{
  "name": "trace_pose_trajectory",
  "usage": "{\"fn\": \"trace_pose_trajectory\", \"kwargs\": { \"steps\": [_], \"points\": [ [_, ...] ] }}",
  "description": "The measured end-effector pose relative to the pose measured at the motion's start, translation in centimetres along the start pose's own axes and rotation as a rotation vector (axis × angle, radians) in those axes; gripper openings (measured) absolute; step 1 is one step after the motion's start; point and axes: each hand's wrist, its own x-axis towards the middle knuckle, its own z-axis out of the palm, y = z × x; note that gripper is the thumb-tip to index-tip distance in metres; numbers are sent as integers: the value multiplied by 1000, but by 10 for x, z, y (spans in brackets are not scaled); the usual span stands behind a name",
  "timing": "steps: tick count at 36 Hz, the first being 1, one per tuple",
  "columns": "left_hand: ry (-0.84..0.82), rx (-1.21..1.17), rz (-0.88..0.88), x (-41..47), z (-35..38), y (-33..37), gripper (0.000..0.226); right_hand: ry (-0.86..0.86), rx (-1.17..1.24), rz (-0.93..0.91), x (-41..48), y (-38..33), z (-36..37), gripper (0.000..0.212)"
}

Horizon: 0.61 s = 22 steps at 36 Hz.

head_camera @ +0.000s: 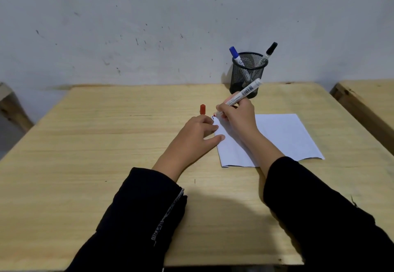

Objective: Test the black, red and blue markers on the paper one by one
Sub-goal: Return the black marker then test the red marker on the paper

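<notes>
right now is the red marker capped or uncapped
Uncapped: the red cap stands alone on the table, while the right hand holds the red marker tip-down on the paper.

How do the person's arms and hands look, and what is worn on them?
Both hands, left hand and right hand, are bare, with no gloves, rings or watch visible. Both arms wear long black sleeves; the left sleeve has a narrow patterned pale trim along its cuff opening.
</notes>
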Motion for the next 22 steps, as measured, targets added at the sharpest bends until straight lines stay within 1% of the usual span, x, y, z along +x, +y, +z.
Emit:
{"fn": "trace_pose_trajectory", "kwargs": {
  "steps": [6,12,14,17,22],
  "points": [
    [1,-32,-4,0,1,0,38,26,-119,-62,0,-3,-1,17],
    [-4,-43,-12,0,0,0,40,24,-108,-49,1,-2,-1,19],
    [-1,-40,-12,0,1,0,41,30,-45,-6,1,-3,-2,19],
    [7,-40,-14,-1,1,0,41,56,181,75,2,-7,-4,20],
    [14,-20,-4,-2,5,0,43,83,230,71,-1,-14,-11,12]
  ]
}}
